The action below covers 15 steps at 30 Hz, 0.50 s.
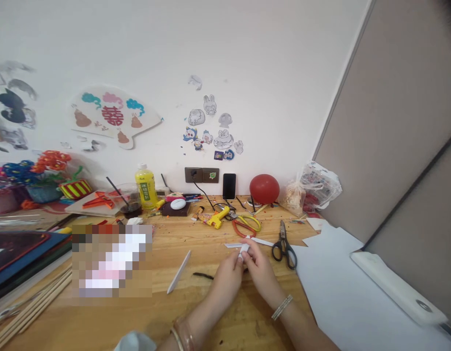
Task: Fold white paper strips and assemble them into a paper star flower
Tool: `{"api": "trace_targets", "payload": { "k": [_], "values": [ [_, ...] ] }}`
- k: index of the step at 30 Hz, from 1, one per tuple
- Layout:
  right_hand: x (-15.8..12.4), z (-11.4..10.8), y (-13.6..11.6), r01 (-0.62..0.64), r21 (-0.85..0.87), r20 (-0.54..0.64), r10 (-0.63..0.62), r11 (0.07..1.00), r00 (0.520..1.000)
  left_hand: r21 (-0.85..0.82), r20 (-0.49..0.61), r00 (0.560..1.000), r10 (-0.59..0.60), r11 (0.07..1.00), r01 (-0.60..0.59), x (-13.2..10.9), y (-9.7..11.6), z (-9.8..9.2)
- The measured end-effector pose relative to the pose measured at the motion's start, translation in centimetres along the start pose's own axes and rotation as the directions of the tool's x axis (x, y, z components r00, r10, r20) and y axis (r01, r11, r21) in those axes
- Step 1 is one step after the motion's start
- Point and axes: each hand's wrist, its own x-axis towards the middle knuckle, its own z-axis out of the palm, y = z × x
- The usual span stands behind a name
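Both of my hands meet over the wooden table, a little right of the middle. My left hand (229, 269) and my right hand (257, 257) pinch a small folded white paper piece (244, 250) between thumbs and fingers. White paper strips (262, 241) lie just beyond the fingertips. To the left rests a narrow pointed white paper strip (179, 272). A dark thin stick (203, 275) lies partly hidden behind my left wrist. Black-handled scissors (283, 246) are to the right of my right hand.
Beyond my hands lie a yellow glue gun (218, 218), red-and-yellow-handled scissors (252, 223) and a red balloon (264, 188). A yellow drink bottle (146, 186) and a cup with dark liquid (132, 207) stand left. White sheets (342, 292) cover the right side; wooden sticks (38, 307) lie left.
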Motion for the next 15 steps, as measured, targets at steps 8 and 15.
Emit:
{"api": "trace_targets", "payload": {
  "k": [8,15],
  "values": [
    [-0.05,0.56,0.49,-0.020,-0.036,-0.071,0.018,0.999,0.997,0.047,-0.004,1.000,0.008,0.999,-0.008,-0.06,-0.20,0.27],
    [-0.17,0.48,0.78,-0.020,-0.048,-0.080,0.016,0.999,0.997,0.119,0.007,1.000,0.008,0.993,-0.009,-0.25,0.03,0.22]
  ]
}}
